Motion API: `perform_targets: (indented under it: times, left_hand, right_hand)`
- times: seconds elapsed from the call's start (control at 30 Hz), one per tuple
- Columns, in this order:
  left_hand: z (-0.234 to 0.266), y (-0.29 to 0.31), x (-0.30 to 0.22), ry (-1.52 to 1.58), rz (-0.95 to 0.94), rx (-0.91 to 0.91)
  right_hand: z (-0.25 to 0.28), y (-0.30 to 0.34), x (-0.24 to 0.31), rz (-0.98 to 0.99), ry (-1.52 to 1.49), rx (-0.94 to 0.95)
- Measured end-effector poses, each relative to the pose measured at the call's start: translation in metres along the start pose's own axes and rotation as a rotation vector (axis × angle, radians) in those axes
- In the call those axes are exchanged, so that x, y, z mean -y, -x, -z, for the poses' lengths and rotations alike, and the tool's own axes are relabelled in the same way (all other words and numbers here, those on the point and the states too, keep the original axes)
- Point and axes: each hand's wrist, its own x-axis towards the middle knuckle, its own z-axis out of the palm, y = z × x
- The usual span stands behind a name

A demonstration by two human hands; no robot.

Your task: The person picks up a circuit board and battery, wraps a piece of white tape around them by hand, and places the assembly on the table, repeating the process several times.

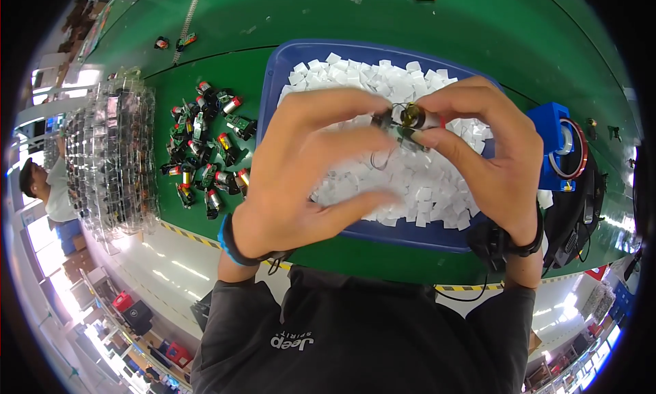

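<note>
Right hand (495,148): fingertips pinching 1 battery-board assembly (413,116).
Left hand (287,168): fingers spread, blurred — contact unclear.
Wire loop (373,164): could detach — cause, finger snag.

Near our worktop's (225,25) front edge, we have paper squares (372,73) in a tub (271,86), circuit-board assemblies (199,127) to its left, and a roll holder (549,131) by its right edge.

A wired cylinder (414,116), amber end leftward, lies in the right grip (502,148).
</note>
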Motion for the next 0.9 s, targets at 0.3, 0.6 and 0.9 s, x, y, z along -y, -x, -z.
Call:
perform_targets:
  times: [0.3,0.6,0.9]
  left_hand:
    - [0.019,-0.004,0.004,1.046,1.0,0.241]
    - [0.01,0.011,0.017,1.319,0.907,0.356]
    - [0.01,0.004,0.007,1.054,0.902,0.193]
  right_hand:
    - [0.0,-0.003,0.006,0.342,0.24,0.1]
    - [-0.011,0.005,0.015,0.434,0.366,-0.028]
    - [-0.013,0.007,0.015,0.43,0.36,-0.027]
